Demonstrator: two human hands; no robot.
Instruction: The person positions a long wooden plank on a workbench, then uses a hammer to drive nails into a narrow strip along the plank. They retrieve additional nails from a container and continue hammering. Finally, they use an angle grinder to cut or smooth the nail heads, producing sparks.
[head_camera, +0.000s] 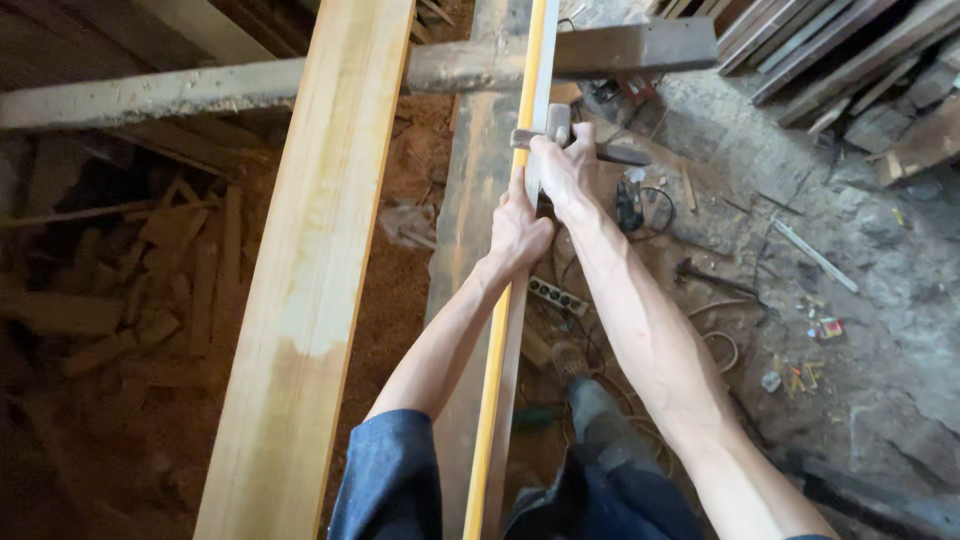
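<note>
Head view: a narrow yellow-edged wooden strip (500, 340) runs from six toward twelve o'clock. The left hand (518, 232) steadies it, fingers closed. At one o'clock, the right hand (566, 168) grips a hand plane (560, 130) on it; most of its length appears unplaned.

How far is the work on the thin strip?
Done: cannot tell; no worked stretch stands out on the strip. In hand: the right hand holds a plane on the strip's far part, and the left hand grips the strip just behind. Left: the wide plank beside it lies untouched.
</note>
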